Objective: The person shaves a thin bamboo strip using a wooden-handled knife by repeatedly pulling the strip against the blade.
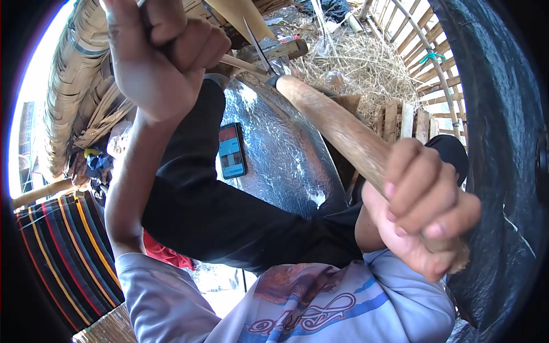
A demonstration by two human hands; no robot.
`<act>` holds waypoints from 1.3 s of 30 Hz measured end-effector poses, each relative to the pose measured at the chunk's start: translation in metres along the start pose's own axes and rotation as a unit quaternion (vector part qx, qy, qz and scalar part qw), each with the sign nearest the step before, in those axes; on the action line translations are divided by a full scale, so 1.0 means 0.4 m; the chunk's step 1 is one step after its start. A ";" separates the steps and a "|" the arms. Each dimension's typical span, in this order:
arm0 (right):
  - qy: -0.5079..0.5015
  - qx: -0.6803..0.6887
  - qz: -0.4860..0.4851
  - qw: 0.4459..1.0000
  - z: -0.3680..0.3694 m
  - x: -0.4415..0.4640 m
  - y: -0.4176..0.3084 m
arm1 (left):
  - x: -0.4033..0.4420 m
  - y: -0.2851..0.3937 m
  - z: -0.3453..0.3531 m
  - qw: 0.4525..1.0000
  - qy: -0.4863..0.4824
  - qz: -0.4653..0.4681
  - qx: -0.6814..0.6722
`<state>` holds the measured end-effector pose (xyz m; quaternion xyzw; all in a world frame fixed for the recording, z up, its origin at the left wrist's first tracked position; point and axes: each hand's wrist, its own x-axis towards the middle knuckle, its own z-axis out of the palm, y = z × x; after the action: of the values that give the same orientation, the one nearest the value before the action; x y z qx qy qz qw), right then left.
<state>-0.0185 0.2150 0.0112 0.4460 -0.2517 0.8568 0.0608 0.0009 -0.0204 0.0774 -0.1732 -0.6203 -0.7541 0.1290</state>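
Observation:
My right hand (pixel 423 208) is wrapped round the long wooden handle (pixel 337 131) of a knife, whose narrow dark blade (pixel 260 50) points up and away from me. At upper left my left hand (pixel 166 63) is raised in a closed fist on a thin wooden strip (pixel 243 64). This strip runs from the fist towards the base of the blade; whether the two touch, I cannot tell. Part of the left fist is cut off by the top edge of the view.
A phone (pixel 231 150) lies on a shiny silver sheet (pixel 280 163) beside my leg in dark trousers (pixel 229 220). Straw (pixel 349 57) and wood pieces (pixel 394 123) lie beyond. Striped cloth (pixel 66 251) and woven bamboo (pixel 77 91) are at left, dark plastic sheeting (pixel 497 143) at right.

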 end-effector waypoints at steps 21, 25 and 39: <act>0.103 -0.119 0.206 0.966 -0.148 -0.116 0.154 | -0.003 0.011 -0.045 0.993 0.108 -0.043 -0.024; 0.127 0.018 0.127 0.984 -0.141 -0.073 0.110 | -0.018 0.014 -0.049 0.991 0.121 -0.048 -0.017; 0.099 0.035 0.080 0.991 -0.157 -0.061 0.120 | -0.026 0.011 -0.071 0.995 0.086 -0.040 -0.006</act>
<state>-0.0658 0.2068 -0.0561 0.3393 -0.2492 0.9071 0.0016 0.0092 -0.0494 0.0722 -0.0834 -0.6084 -0.7748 0.1503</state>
